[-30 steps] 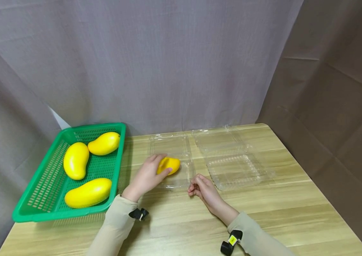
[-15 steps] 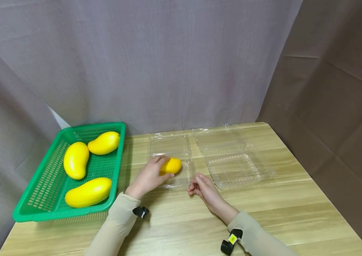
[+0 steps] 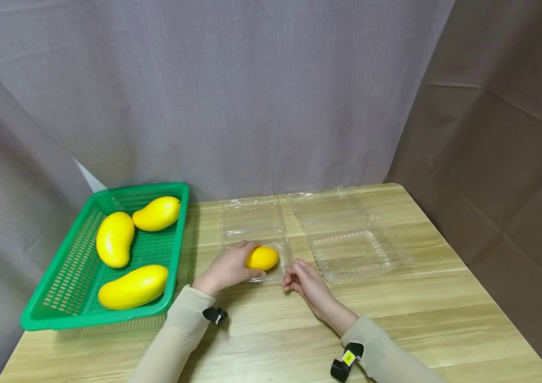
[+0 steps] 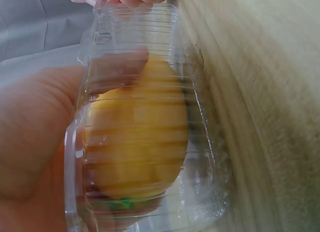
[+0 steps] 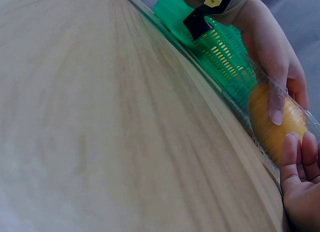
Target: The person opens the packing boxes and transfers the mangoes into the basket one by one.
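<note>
My left hand (image 3: 232, 267) grips a yellow mango (image 3: 263, 258) inside the left clear plastic clamshell box (image 3: 282, 246), whose lid is folded back flat. In the left wrist view, the mango (image 4: 142, 137) shows through the ribbed wall of the box, low in its tray, with the thumb and fingers around it. My right hand (image 3: 308, 287) rests by the box's front right corner, fingers loosely curled with nothing in them. In the right wrist view, the fingers of this hand (image 5: 303, 184) are close to the box wall; whether they touch it I cannot tell.
A second clear clamshell box (image 3: 354, 255) lies opened out to the right. On the left stands a green slotted basket (image 3: 175, 276) with three mangoes (image 3: 133, 287) in it. The wooden table (image 3: 443, 298) meets grey curtains at the back and right.
My left hand has moved slightly right and toward me with the mango, which now sits lower and nearer the front of the left box. The right hand has stayed in place.
</note>
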